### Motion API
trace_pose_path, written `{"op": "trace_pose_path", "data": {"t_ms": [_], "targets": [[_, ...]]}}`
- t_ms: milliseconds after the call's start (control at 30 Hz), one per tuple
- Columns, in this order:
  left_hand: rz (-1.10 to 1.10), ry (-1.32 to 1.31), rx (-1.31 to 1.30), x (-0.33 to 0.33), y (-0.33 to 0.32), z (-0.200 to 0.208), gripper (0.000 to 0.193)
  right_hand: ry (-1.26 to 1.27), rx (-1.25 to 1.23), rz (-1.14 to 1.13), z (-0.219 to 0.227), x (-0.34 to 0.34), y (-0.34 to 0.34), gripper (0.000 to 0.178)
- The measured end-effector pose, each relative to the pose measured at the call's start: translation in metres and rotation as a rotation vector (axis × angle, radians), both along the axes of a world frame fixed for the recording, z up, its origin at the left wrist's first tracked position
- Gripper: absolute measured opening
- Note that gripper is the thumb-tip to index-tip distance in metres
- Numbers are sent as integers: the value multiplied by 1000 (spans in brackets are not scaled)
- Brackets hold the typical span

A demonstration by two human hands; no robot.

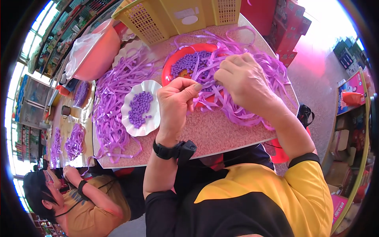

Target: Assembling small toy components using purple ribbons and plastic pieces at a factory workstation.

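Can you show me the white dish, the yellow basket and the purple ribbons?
White dish (147, 127), head view: bare lower part.
Yellow basket (207, 17), head view: front wall.
Purple ribbons (109, 100), head view: middle of left pile.

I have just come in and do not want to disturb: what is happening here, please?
A person has the left grip and right grip close together at a red plate of purple beads, among purple ribbons; whether they pinch ribbon is unclear. To the left are a white dish with more beads and another ribbon heap. A yellow basket is behind. Further left is a co-worker.
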State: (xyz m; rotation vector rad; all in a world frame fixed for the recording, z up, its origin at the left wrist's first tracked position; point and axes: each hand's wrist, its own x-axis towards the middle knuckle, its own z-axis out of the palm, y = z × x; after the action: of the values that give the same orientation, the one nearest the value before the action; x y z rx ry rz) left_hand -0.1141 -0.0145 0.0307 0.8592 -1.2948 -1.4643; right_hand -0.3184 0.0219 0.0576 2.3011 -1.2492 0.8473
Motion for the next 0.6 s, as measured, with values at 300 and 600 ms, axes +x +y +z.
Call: {"op": "trace_pose_path", "data": {"t_ms": [300,600], "targets": [[-112,-62,-86,-3,8,11,17,-123,167,45,14,5,15,13],[-154,-46,-25,-6,9,12,15,-178,202,68,11,-12,17,9]]}}
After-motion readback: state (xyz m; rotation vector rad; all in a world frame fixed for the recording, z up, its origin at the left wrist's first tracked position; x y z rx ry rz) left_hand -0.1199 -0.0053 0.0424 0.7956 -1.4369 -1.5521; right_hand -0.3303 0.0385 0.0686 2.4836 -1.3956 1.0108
